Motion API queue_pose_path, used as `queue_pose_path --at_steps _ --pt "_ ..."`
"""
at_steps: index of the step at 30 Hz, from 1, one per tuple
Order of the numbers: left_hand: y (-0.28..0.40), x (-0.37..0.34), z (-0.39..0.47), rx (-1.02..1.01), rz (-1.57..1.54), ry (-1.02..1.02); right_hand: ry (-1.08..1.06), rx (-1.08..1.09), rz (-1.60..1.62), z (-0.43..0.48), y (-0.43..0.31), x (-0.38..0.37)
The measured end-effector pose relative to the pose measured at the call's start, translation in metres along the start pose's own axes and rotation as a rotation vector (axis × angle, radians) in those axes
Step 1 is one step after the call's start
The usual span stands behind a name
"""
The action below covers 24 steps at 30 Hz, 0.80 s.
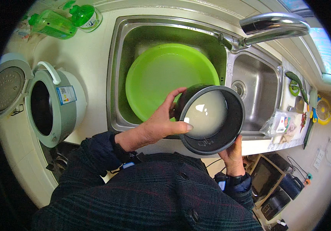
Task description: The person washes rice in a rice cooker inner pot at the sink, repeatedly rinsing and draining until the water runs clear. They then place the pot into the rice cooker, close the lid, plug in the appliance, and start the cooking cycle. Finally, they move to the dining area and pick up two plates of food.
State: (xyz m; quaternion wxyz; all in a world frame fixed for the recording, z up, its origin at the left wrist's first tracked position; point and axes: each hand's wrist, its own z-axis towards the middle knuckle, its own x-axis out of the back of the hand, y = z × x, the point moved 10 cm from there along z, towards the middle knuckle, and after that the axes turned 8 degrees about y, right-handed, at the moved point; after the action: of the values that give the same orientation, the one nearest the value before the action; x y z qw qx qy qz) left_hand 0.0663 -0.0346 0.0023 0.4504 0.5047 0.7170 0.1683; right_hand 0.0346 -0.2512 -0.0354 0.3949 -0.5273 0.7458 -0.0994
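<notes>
A dark rice cooker inner pot is held tilted over the near right edge of the sink. Cloudy whitish liquid lies inside it; whether there is rice beneath cannot be made out. My left hand grips the left side of the pot, its thumb over the rim. Below on the right, my right hand supports the pot, with some fingers hidden behind it. Past the pot, a green plastic basin with cloudy liquid sits in the larger bowl of the stainless steel sink.
An open rice cooker stands on the left counter, its lid raised. Two green pump bottles are behind it. A chrome faucet rises at the back right. Cucumbers and a plastic bag lie right of the sink.
</notes>
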Motion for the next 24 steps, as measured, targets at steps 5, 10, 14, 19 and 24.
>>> queue_pose_path --at_steps 5,10,14,19,24 --pt "-0.009 0.003 0.003 0.036 -0.028 0.008 0.061 -0.010 -0.027 -0.001 0.002 0.000" --pt "-0.012 0.005 0.004 0.068 -0.086 0.017 -0.007 -0.030 0.085 0.000 0.005 -0.008" --pt "-0.013 0.008 0.006 0.036 -0.058 0.036 -0.039 -0.030 0.077 0.002 0.007 -0.009" --pt "-0.013 0.019 0.009 0.013 -0.077 0.079 -0.088 -0.031 0.009 0.016 -0.003 -0.028" --pt "-0.004 0.033 0.017 0.007 -0.069 0.152 0.063 0.138 -0.241 0.068 -0.058 -0.037"
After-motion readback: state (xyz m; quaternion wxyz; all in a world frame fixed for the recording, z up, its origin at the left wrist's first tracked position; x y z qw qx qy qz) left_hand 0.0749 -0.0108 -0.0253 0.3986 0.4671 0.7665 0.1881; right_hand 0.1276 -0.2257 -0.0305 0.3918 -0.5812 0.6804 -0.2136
